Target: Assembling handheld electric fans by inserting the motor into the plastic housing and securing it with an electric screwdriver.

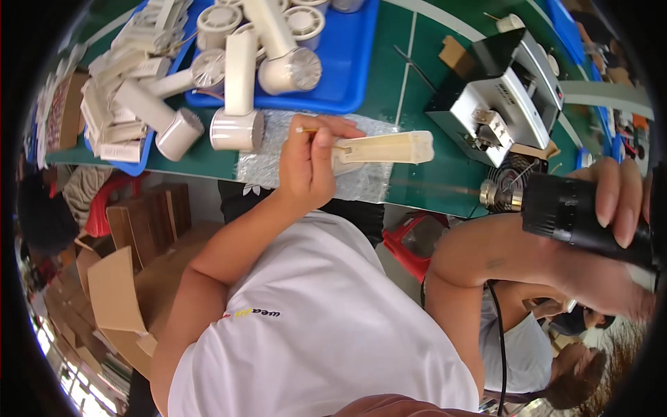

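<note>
My left hand (309, 167) is closed around the end of an off-white plastic handle shell (389, 147), whose hollow side faces up. A thin wire with a pale tip (306, 130) sticks out past the fingers. At the far right, my right hand (617, 201) grips a black hot air gun (566, 208) by its body. Its metal nozzle (499, 196) points left toward the shell, some distance from it. A bubble-wrap sheet (354, 182) lies on the table under the shell. A white unit with a round head and handle (238, 128) lies left of my left hand.
A blue tray (354, 76) with several similar white units stands at the back. More white handle parts (111, 97) are piled at the left. An open black and silver metal device (511, 97) sits at the right on the green table (417, 184). Another person (521, 347) is at lower right.
</note>
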Tool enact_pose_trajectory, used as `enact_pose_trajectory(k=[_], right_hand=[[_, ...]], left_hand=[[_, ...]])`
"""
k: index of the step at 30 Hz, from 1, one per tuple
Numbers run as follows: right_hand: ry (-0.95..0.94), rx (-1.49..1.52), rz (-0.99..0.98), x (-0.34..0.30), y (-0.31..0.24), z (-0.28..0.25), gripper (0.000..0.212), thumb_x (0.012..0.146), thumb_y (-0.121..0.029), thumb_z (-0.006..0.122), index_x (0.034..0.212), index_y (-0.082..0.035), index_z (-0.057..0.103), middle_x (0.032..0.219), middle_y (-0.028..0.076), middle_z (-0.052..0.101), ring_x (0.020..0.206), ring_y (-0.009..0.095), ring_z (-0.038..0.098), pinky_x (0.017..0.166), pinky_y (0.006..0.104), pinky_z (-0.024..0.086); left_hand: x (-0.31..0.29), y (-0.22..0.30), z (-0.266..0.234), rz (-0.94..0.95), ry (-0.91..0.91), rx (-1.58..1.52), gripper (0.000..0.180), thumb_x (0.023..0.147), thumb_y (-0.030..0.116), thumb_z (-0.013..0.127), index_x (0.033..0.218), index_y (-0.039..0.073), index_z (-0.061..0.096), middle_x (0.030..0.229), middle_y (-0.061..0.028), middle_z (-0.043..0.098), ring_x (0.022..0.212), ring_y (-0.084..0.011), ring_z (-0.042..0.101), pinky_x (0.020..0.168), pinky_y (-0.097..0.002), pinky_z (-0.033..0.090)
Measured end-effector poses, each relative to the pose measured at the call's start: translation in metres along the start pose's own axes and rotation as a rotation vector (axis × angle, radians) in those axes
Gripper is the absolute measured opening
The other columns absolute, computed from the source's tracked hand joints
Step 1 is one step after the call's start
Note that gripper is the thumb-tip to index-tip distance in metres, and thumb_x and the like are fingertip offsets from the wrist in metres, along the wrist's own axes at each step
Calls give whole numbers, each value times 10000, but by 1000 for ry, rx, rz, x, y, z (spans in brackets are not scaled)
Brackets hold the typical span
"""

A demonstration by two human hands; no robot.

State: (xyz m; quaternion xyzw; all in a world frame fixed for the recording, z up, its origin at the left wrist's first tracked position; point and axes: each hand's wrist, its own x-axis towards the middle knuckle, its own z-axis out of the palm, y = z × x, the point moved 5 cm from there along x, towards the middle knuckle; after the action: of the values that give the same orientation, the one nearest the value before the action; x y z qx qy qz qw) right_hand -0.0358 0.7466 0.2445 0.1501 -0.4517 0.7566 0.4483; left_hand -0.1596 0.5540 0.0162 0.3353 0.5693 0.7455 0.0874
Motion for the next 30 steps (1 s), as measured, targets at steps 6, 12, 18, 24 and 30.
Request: enact_pose_trajectory(k=[6,12,18,24,30], right_hand=[[-35,-8,52,-1,30,8,772,821,-695,592,1001,53,518,860,94,550,644,171,510,605,330,417],[-56,-63,69,-6,51,15,792,819,-732,578,1008,36,528,836,105,577,668,188,541,622,349,446],[-63,-115,75,-13,65,13,813,817,-769,564,1015,19,538,811,116,604,693,205,572,639,369,474],[-61,-187,50,-17,59,7,874,794,-812,562,1030,29,553,801,128,622,703,225,591,648,385,494],[-94,-244,-125,-7,-15,26,666,917,-549,553,1152,72,511,856,174,613,756,272,624,593,410,516]], left_hand=[[-2,-3,-4,23,6,23,169,1074,150,359,996,12,417,922,-175,705,835,-246,682,773,-342,536],[-4,-4,-6,6,-20,45,163,1070,148,365,997,11,415,915,-160,710,764,-217,670,697,-323,514],[-3,-4,-8,39,-6,31,118,1054,113,394,1001,9,412,913,-162,709,735,-220,662,688,-332,517],[-1,-4,-2,52,-19,16,104,1049,93,394,1004,5,428,910,-164,708,731,-249,669,689,-338,524],[1,1,-1,-38,-15,200,123,1057,111,407,992,18,456,928,-150,710,724,-206,656,675,-322,517]])
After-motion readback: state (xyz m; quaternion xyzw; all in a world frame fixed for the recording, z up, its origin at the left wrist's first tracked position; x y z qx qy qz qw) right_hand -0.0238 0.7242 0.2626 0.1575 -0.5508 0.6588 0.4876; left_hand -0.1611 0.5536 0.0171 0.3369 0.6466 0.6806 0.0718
